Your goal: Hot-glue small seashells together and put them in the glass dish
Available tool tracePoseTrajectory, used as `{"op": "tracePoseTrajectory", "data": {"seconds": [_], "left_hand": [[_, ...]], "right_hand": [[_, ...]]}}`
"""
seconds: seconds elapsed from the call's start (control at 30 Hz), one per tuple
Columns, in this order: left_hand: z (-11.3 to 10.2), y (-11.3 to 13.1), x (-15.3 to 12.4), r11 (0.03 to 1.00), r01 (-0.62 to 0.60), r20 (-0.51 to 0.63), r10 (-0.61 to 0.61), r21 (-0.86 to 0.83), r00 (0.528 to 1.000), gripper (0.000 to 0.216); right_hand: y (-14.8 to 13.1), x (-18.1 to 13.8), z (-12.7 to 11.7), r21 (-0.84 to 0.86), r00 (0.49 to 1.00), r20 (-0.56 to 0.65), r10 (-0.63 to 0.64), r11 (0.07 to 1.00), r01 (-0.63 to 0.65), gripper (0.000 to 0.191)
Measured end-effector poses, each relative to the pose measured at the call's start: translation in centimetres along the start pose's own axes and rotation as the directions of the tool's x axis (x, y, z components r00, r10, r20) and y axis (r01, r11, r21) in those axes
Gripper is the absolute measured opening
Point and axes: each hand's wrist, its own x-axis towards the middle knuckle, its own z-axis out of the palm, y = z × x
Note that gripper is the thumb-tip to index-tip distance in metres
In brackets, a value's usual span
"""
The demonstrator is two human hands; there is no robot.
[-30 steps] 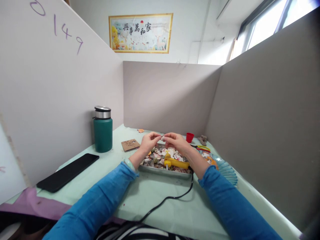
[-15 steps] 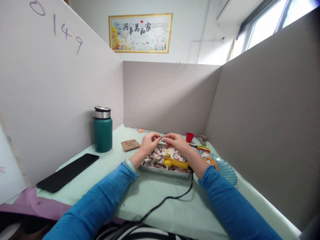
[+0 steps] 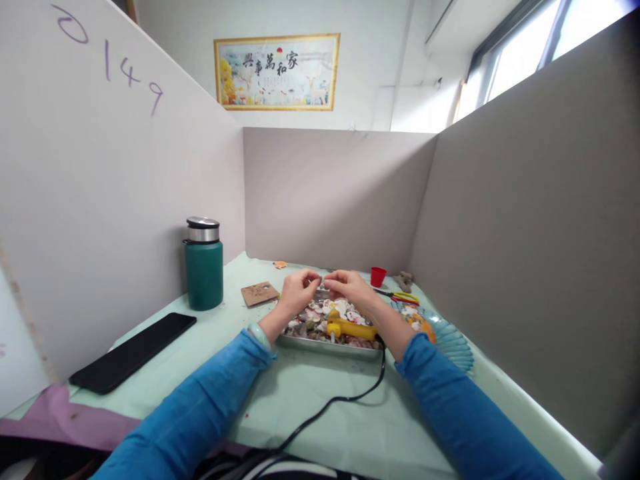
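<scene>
Above the far part of a shallow metal tray (image 3: 330, 349), my left hand (image 3: 299, 291) and my right hand (image 3: 351, 288) face each other with thumbs and fingertips pinched. A tiny pale piece (image 3: 323, 283) shows between the fingertips, too small to name; which hand grips it is unclear. Shells and white-and-red bits (image 3: 310, 321) fill the tray. Across its near right side lies a yellow glue gun (image 3: 354, 329), close below my right wrist. Its black cord (image 3: 345, 399) runs over the table toward my lap.
On the left stand a green bottle (image 3: 204, 273) and a black flat slab (image 3: 135, 351). Brown card (image 3: 260, 294) lies left of the tray. To the right are a red cup (image 3: 378, 277), yellow-and-red handled scissors (image 3: 404, 298) and a blue ribbed dish (image 3: 453, 340). Grey partitions (image 3: 340, 200) enclose the table.
My fingertips have drawn slightly apart around the tiny piece. The whole view has shifted a little; the tray, glue gun and other things stay in place.
</scene>
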Motion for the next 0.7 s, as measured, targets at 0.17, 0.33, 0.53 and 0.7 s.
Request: {"op": "tracePoseTrajectory", "data": {"seconds": [0.17,0.33,0.53,0.7], "left_hand": [[0.16,-0.16,-0.03,1.000,0.012,-0.011,-0.012,-0.021,1.000,0.015],[0.30,-0.48,0.02,0.999,0.027,-0.004,-0.028,-0.041,1.000,0.016],[0.25,-0.42,0.05,0.998,0.033,0.005,-0.033,-0.045,0.999,0.016],[0.22,-0.39,-0.01,0.998,0.029,0.006,-0.028,-0.053,1.000,0.015]], "right_hand": [[0.11,0.04,0.01,0.013,1.000,0.003,-0.002,1.000,0.002,0.026],[-0.01,-0.09,0.03,0.001,1.000,0.002,-0.010,1.000,0.010,0.024],[-0.18,-0.23,0.11,-0.032,1.000,0.013,-0.026,0.999,0.027,0.024],[-0.16,-0.22,0.09,-0.060,0.999,0.017,-0.039,0.997,0.040,0.025]]}}
